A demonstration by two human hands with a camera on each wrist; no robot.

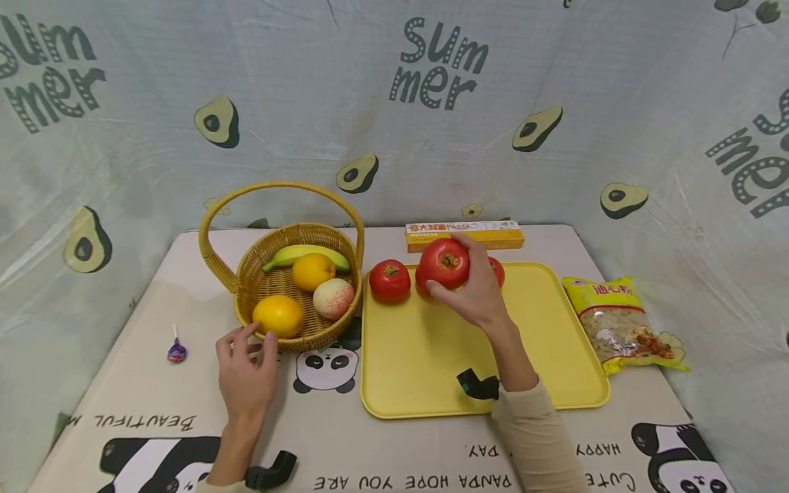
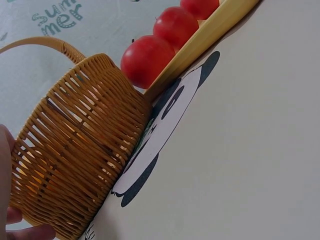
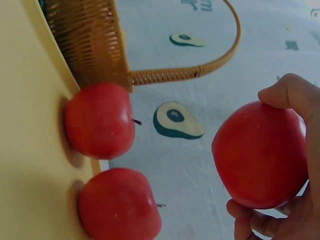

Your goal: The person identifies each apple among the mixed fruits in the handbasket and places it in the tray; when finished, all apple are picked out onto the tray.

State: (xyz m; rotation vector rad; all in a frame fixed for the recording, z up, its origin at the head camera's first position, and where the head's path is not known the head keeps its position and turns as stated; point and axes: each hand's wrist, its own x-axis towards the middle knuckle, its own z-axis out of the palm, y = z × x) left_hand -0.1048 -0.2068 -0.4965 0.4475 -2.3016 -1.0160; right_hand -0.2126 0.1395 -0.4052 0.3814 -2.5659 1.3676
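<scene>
My right hand (image 1: 471,284) grips a red apple (image 1: 445,263) between thumb and fingers, above the back of the yellow tray (image 1: 425,370). In the right wrist view, the held apple (image 3: 260,155) is raised clear of two stemmed apples (image 3: 100,120) resting on the tray. Another red apple (image 1: 496,272) shows partly behind my hand. At the wicker basket's (image 1: 320,335) near rim, my left hand (image 1: 246,373) has its fingers loosely bent, the fingertips at the rim beside a lemon (image 1: 279,316). The basket also holds a banana (image 1: 302,253), another yellow fruit (image 1: 313,272) and a peach (image 1: 333,298).
A pasta box (image 1: 464,236) lies behind the tray. To the tray's right is a yellow-and-clear bag of pasta (image 1: 622,322). A wrapped lollipop (image 1: 177,352) lies left of the basket. The basket's tall handle (image 1: 280,185) arches upward. Patterned sheeting hangs around the table.
</scene>
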